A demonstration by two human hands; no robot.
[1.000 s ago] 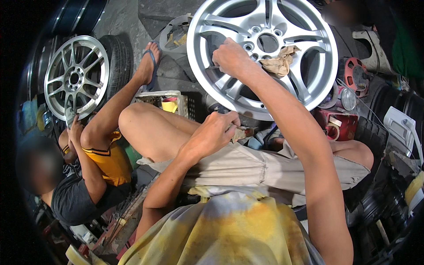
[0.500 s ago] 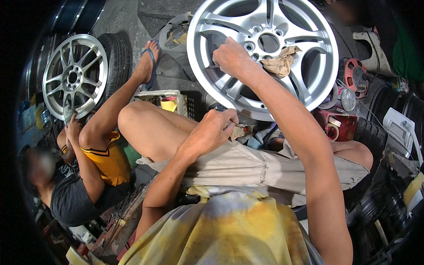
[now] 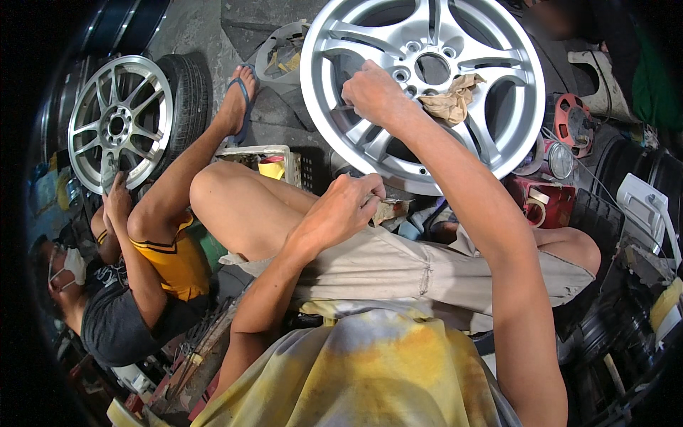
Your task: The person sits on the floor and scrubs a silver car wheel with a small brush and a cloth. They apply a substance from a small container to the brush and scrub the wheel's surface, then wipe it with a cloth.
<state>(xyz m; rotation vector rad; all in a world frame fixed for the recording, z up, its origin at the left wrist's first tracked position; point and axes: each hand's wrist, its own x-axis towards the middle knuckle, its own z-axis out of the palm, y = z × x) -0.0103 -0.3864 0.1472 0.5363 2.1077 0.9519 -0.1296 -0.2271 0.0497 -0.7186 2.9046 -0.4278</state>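
Note:
A large silver alloy wheel rim [image 3: 311,107] lies tilted in front of my knees. Over its left spokes is my right hand [image 3: 377,96], fingers curled closed; whatever they hold is mostly hidden. My left hand [image 3: 341,210] rests by the rim's near edge, above my lap. Its fingers are bent together, and I cannot make out what is in them. A crumpled tan cloth [image 3: 452,101] lies on the spokes below the rim's centre hole, right beside my right wrist.
At left a co-worker [image 3: 117,313] handles another silver wheel rim [image 3: 116,124], with a tyre [image 3: 186,99] behind it. A crate [image 3: 306,171] stands beyond my left knee. At right are a red box [image 3: 565,196], a clear jar [image 3: 560,160] and a red reel [image 3: 573,124].
My two hands stay almost where they were. The co-worker's hand has shifted slightly up along the other wheel rim.

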